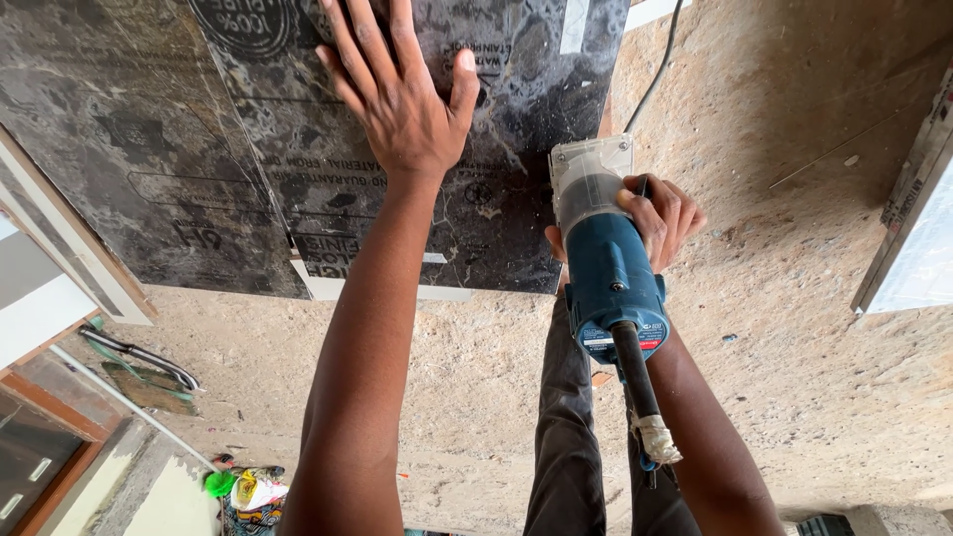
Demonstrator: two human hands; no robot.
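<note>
My left hand (397, 94) lies flat, fingers spread, on a dark marble-patterned laminated panel (149, 149) that fills the upper left of the head view. My right hand (663, 216) grips a blue hand-held trimmer router (608, 273) with a clear base (590, 174). The router's base sits against the panel's right edge, near its lower corner. A black power cable (635, 377), wrapped with tape, runs from the router's top back toward me along my right forearm.
A dusty concrete floor (814, 298) lies below. A second cable (660, 69) trails across it at the top. Another board's edge (908, 208) is at the right. Metal bars (139, 352), boards and coloured bags (248, 488) lie at the lower left.
</note>
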